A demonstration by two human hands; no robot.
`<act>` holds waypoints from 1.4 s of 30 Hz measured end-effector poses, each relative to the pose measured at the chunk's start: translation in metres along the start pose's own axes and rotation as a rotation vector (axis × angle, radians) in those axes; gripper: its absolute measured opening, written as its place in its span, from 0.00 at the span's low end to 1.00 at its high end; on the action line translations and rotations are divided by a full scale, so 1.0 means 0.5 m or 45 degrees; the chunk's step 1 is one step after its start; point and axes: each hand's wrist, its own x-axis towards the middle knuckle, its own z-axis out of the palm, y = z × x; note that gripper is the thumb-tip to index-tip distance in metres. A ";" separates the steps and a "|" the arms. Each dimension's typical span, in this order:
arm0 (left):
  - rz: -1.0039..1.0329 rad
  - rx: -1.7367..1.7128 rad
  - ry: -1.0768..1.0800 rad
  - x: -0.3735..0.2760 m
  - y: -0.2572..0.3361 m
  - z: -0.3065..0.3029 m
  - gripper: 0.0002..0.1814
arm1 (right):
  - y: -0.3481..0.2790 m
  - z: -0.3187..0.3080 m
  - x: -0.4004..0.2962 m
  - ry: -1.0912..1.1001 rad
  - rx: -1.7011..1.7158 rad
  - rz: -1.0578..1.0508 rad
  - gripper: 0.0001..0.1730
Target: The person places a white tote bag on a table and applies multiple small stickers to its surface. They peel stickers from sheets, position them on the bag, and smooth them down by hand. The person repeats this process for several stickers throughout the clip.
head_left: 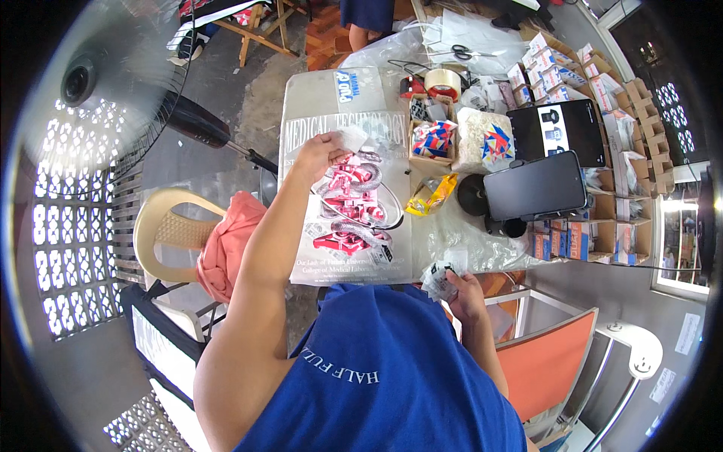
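Note:
My left hand (pixel 323 153) is over the printed sheet (pixel 299 209) on the table, its fingers closed on a small clear plastic packet (pixel 354 137). At the table's near right edge my right hand (pixel 466 291) grips a bunch of clear plastic packets (pixel 442 275) with dark print. More small packets (pixel 384 254) lie on the lower part of the sheet. Right of the sheet a box (pixel 432 157) holds red, white and blue patterned pieces, and a yellow wrapper (pixel 432 195) lies below it.
A smartphone (pixel 535 185) on a stand and a tablet (pixel 556 133) stand at the right. Behind them are cardboard boxes (pixel 607 237). A roll of tape (pixel 442 83) and scissors (pixel 463 52) lie farther back. A fan (pixel 79 85) and a plastic chair (pixel 169 226) are on the left.

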 end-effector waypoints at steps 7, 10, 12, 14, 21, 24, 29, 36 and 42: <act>0.034 0.639 0.047 0.006 -0.026 0.020 0.17 | -0.008 0.019 0.006 -0.064 -0.036 0.010 0.14; 0.104 1.132 0.017 0.040 -0.010 0.055 0.12 | -0.006 0.012 0.000 -0.008 -0.071 0.039 0.12; 0.324 1.303 -0.022 0.074 -0.015 0.071 0.13 | 0.001 -0.002 -0.008 0.036 -0.057 0.018 0.12; 0.451 1.480 -0.077 0.116 -0.012 0.085 0.24 | 0.014 -0.032 -0.013 0.050 -0.065 -0.016 0.12; 0.188 1.788 0.255 0.153 -0.010 0.148 0.46 | 0.031 -0.062 -0.045 0.152 0.058 -0.077 0.13; 0.225 1.835 0.324 0.160 -0.009 0.161 0.43 | 0.039 -0.069 -0.042 0.128 0.085 -0.084 0.11; 0.337 1.600 0.391 0.137 -0.018 0.115 0.35 | 0.032 -0.041 -0.032 0.070 0.039 -0.061 0.11; 0.074 0.702 0.109 -0.072 -0.085 -0.021 0.23 | 0.033 0.002 0.012 0.012 -0.038 -0.003 0.11; 0.276 1.367 -0.272 -0.295 -0.268 0.066 0.26 | 0.060 0.055 0.036 -0.084 0.069 0.024 0.13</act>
